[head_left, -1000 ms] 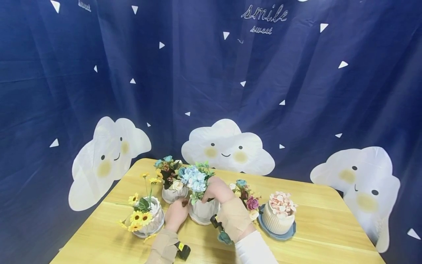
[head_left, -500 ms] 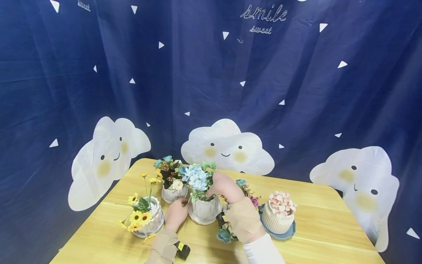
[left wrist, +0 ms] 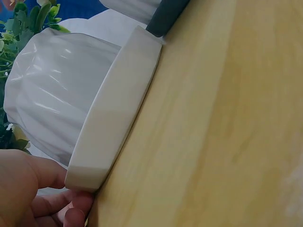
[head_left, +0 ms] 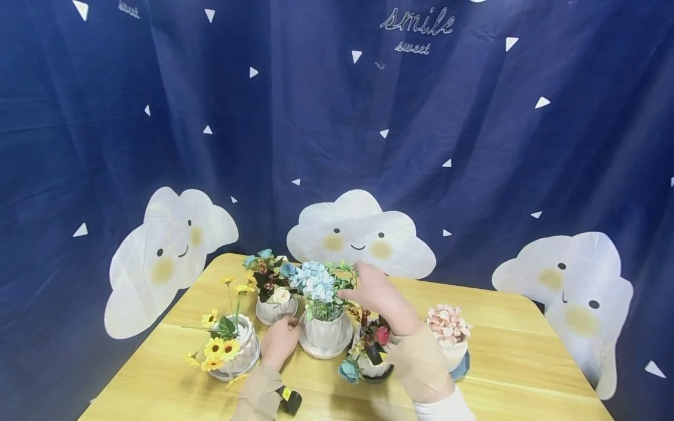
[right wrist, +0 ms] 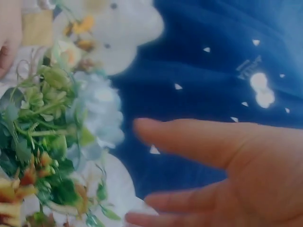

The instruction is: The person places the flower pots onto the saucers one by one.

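Observation:
My left hand [head_left: 281, 342] pinches the rim of the white saucer [left wrist: 116, 111] under the middle flowerpot; in the left wrist view the thumb lies over its edge and fingertips sit below. That fluted white pot [head_left: 325, 333] stands upright on the saucer. Artificial pale blue flowers [head_left: 315, 282] and green leaves [right wrist: 52, 113] fill it. My right hand [head_left: 380, 291] hovers to the right of the leaves, thumb and fingers spread and holding nothing. In the right wrist view a gap shows between this hand [right wrist: 213, 165] and the blue flowers.
Yellow sunflowers [head_left: 222, 349] in a white pot stand at the left. Behind the left hand is a pot [head_left: 276, 311] of mixed flowers. Another mixed pot [head_left: 372, 367] stands under the right forearm, and a pink-flowered cream pot [head_left: 454, 354] beyond it. The wooden table [head_left: 505, 362] meets a blue curtain.
My right hand has drawn back to the right from the leaves and pot rim, and its fingers have spread. The left hand stays at the saucer. The pots have not visibly moved.

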{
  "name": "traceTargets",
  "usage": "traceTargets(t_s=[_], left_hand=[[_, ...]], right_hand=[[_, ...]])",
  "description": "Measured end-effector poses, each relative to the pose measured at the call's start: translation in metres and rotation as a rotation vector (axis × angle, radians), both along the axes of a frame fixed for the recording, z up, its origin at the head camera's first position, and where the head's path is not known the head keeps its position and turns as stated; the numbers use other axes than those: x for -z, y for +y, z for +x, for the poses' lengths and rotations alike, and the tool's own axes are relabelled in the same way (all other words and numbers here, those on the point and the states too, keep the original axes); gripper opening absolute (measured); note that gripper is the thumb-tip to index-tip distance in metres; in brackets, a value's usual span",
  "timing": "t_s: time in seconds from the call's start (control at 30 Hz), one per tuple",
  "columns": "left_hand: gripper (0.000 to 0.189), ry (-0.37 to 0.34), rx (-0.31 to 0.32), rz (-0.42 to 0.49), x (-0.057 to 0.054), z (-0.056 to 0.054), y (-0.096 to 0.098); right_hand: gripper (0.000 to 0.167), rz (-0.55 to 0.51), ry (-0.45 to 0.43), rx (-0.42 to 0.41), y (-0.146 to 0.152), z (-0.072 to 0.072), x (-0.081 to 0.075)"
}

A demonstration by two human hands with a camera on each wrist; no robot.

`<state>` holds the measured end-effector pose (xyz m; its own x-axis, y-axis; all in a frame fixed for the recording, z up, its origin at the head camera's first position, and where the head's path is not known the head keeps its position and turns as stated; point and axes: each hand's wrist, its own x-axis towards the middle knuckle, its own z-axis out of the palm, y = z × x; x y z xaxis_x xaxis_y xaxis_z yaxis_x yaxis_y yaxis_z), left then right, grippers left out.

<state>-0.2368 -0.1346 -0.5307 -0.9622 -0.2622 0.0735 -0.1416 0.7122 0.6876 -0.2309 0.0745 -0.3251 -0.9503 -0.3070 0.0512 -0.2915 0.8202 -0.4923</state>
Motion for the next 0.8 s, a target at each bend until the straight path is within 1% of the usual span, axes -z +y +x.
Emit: traceTargets(t_s=[0.17,0.23,0.33,0.4,0.5,0.67,0.73,0.8], left_hand=[[0.031,-0.002,-0.003,0.003,0.001,0.0,-0.001],[0.031,-0.004,-0.004,0.003,0.001,0.0,-0.001],[0.03,-0.008,-0.007,0.005,0.0,0.001,0.0],[0.03,-0.011,-0.008,0.008,0.0,0.001,0.0],[0.03,-0.012,-0.007,0.012,0.0,0.001,0.0],[0.031,-0.012,0.006,0.009,0.001,-0.001,0.0],[0.032,-0.001,0.027,0.013,0.001,-0.001,-0.002],[0.031,0.01,0.055,0.021,-0.001,-0.001,-0.004]], right_hand=[[0.054,-0.19,0.174,-0.045,0.023,0.011,-0.005],[0.049,-0.24,0.274,-0.064,0.033,0.015,-0.005],[0.043,-0.27,0.454,-0.083,0.05,0.019,-0.003],[0.041,-0.281,0.555,-0.074,0.061,0.023,0.0],[0.041,-0.302,0.666,-0.048,0.077,0.03,0.005],[0.043,-0.337,0.794,0.037,0.104,0.036,0.019],[0.042,-0.353,0.804,0.091,0.115,0.038,0.026],[0.04,-0.37,0.782,0.151,0.127,0.042,0.032]])
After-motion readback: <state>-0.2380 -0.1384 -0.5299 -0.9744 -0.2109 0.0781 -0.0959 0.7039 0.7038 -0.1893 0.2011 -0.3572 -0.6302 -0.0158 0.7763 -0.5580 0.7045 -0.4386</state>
